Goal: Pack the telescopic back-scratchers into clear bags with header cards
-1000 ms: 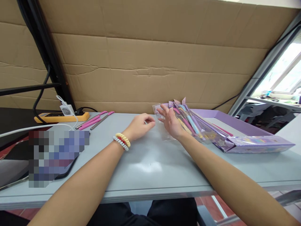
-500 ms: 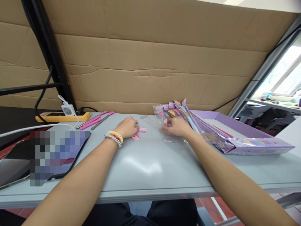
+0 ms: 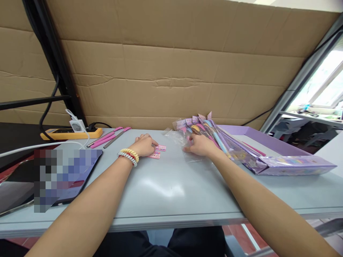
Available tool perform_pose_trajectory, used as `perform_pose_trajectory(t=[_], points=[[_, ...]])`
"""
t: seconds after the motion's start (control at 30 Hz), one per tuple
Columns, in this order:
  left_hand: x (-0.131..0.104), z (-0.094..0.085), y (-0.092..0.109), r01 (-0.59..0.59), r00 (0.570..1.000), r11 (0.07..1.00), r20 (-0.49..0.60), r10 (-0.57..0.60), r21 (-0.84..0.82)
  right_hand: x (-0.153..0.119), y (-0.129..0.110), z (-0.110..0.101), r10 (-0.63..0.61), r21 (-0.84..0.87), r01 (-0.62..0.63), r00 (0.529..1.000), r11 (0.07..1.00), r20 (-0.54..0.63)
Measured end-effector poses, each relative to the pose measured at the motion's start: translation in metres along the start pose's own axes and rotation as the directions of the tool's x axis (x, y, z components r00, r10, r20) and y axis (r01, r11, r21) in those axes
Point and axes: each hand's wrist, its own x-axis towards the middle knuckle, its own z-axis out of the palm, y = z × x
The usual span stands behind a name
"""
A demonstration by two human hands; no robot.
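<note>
Two small pink printed cards [image 3: 160, 147] lie on the grey table [image 3: 160, 192], partly under the fingers of my left hand [image 3: 143, 145]. Those fingers are curled and rest on the cards; bracelets circle the wrist. My right hand [image 3: 200, 145] is over crumpled clear plastic bags [image 3: 174, 135], its thumb and fingers bent around a gap; whether it pinches the film is unclear. Just behind it, several wrapped items with coloured stems [image 3: 214, 137] lean on the edge of an open purple box [image 3: 294, 165].
Pink and grey pens [image 3: 107, 138] lie at the back left, beside a yellow power strip [image 3: 71, 133] with a white charger and cable. A tablet [image 3: 80, 178] sits at the left. Cardboard [image 3: 174, 64] stands behind the table.
Beneath my left hand the pink cards have shifted slightly and lie more parallel. My right hand has opened a little, and the plastic has moved left.
</note>
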Motion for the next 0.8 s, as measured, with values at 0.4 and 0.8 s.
perform_pose_trajectory(t=[0.4, 0.8], points=[[0.003, -0.012, -0.026, 0.363, 0.873, 0.929, -0.321, -0.368, -0.079, -0.003, 0.0, -0.001, -0.055, -0.058, 0.045, 0.982, 0.997, -0.18], [0.005, 0.0, -0.053, 0.69, 0.633, 0.701, -0.317, -0.706, -0.183, -0.005, -0.006, -0.001, -0.173, 0.26, 0.247, 0.946, 0.934, -0.274]])
